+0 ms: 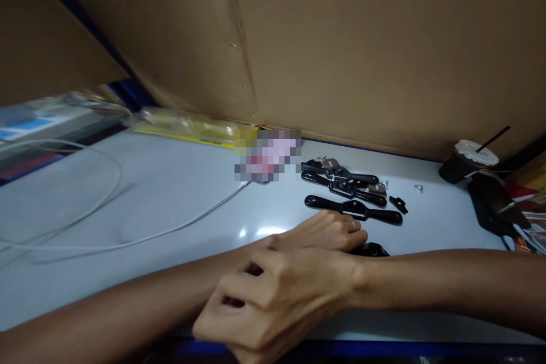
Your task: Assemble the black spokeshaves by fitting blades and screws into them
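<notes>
My left hand (pixel 328 231), a ring on one finger, is low over the table with its fingers curled in. Just beyond its fingertips a black metal part (pixel 373 249) shows, mostly hidden by my hands. Crossing in front of my left forearm, my right hand (pixel 277 296) is closed with bent fingers and dark gaps between them. Its fingertips are out of sight, so what it grips, if anything, is hidden. A black spokeshave body (pixel 354 210) lies just past my left hand. Behind it more spokeshave bodies (pixel 341 181) overlap in a pile.
Small silver screws (pixel 418 187) and a black cap piece (pixel 398 204) lie right of the pile. A lidded drink cup (pixel 467 162) with a straw stands at right. A white cable (pixel 187 222) runs to a blurred-out device (pixel 268 156). A cardboard wall (pixel 362 51) closes the back.
</notes>
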### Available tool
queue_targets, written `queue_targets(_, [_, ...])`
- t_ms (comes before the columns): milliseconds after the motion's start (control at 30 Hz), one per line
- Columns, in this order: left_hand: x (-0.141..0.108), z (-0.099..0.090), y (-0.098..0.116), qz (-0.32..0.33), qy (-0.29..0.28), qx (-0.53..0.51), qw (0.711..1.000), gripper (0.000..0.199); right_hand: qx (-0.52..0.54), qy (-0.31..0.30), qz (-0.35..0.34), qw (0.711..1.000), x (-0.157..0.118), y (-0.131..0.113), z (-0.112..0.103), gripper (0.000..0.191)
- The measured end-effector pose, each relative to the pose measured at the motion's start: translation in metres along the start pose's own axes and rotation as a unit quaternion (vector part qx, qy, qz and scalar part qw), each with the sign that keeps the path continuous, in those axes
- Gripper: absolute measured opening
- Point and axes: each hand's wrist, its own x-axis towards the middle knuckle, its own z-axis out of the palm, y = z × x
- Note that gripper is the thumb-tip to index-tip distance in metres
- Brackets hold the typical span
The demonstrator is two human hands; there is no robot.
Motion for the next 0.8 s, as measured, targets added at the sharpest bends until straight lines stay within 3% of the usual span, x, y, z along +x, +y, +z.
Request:
queue_targets(267, [0.002, 0.000, -0.002, 0.006, 0.007, 0.017, 1.000, 0.017, -0.020, -0.026, 0.032, 0.999, 0.014, -0.006, -0.004, 0.053])
queue_targets(500, [0.003, -0.005, 0.004, -0.018, -0.024, 0.019, 0.999, 0.017, -0.022, -0.011, 0.033, 0.999, 0.007, -0.004, -0.001, 0.052])
queue_targets(633, [0.005, -0.008, 0.006, -0.033, -0.030, 0.014, 0.999, 0.015, -0.055, -0.009, 0.068, 0.996, 0.010, -0.008, 0.004, 0.048])
queue_targets(733, [0.006, -0.005, 0.004, -0.029, -0.018, -0.008, 0.999, 0.015, -0.043, -0.023, 0.066, 0.997, 0.007, -0.011, -0.006, 0.044])
queue_targets(800, [0.005, -0.001, 0.003, -0.081, 0.025, -0.036, 0.996, 0.017, -0.040, -0.047, 0.096, 0.994, -0.002, -0.008, -0.020, 0.041])
